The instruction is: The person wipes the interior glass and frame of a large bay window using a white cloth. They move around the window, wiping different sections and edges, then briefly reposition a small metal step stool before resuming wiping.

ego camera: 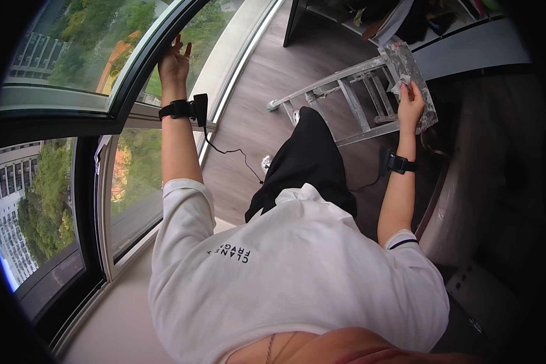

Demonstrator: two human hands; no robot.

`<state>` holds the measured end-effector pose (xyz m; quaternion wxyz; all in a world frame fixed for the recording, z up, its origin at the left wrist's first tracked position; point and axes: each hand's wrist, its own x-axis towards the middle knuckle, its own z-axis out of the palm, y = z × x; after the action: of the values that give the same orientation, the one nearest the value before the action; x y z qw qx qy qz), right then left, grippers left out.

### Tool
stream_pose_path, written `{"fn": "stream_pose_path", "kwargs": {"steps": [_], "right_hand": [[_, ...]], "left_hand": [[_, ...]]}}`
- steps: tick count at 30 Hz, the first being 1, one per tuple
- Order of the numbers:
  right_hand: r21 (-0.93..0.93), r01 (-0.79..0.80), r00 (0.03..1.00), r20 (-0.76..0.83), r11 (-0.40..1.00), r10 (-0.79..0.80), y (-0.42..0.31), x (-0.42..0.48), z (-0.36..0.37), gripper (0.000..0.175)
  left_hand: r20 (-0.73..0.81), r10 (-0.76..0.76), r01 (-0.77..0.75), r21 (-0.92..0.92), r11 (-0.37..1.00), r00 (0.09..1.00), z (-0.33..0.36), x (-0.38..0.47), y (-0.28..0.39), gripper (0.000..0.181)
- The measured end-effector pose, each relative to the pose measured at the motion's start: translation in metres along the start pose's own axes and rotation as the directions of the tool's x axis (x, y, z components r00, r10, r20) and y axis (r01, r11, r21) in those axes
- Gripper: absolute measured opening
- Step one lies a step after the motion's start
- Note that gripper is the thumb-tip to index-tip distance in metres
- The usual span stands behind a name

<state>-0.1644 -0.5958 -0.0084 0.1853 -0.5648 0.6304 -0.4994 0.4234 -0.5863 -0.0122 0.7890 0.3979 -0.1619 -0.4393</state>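
Observation:
My left hand (175, 63) is raised at the dark window frame (139, 59), its palm partly turned towards me. Two fingertips show apart; the frame's edge hides the rest, so a grip on it cannot be made out. A crumpled piece of white tissue or thin cloth (400, 84) is pinched between the thumb and fingers of my right hand (412, 104). That hand is over the paint-spattered top step of a metal stepladder (425, 93). Whether it touches the step is unclear.
Window panes (136, 159) line my left side, with trees and buildings outside. Grey wood-look flooring (241, 123) lies around my feet. Beyond the ladder stands a shelf unit (473, 50) holding assorted items. Black cables (230, 151) run from the wrist-worn devices. Something covered in clear plastic (452, 209) is at right.

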Motion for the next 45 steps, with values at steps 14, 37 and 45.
{"fn": "stream_pose_path", "kwargs": {"steps": [14, 37, 45], "right_hand": [[0.078, -0.119, 0.993, 0.016, 0.99, 0.119, -0.035, -0.033, -0.04, 0.034], [-0.2, -0.359, 0.903, -0.32, 0.912, 0.286, 0.041, 0.027, 0.011, 0.029], [0.006, -0.435, 0.873, -0.242, 0.9, 0.424, 0.043, 0.019, 0.005, 0.035]], "left_hand": [[0.005, 0.056, -0.056, -0.027, 0.998, 0.998, 0.035, -0.007, -0.008, 0.052], [-0.147, -0.186, 0.112, -0.404, 0.908, 0.972, 0.061, -0.051, 0.0, 0.028], [-0.135, -0.194, 0.128, -0.387, 0.913, 0.972, 0.063, -0.054, -0.001, 0.026]]}}
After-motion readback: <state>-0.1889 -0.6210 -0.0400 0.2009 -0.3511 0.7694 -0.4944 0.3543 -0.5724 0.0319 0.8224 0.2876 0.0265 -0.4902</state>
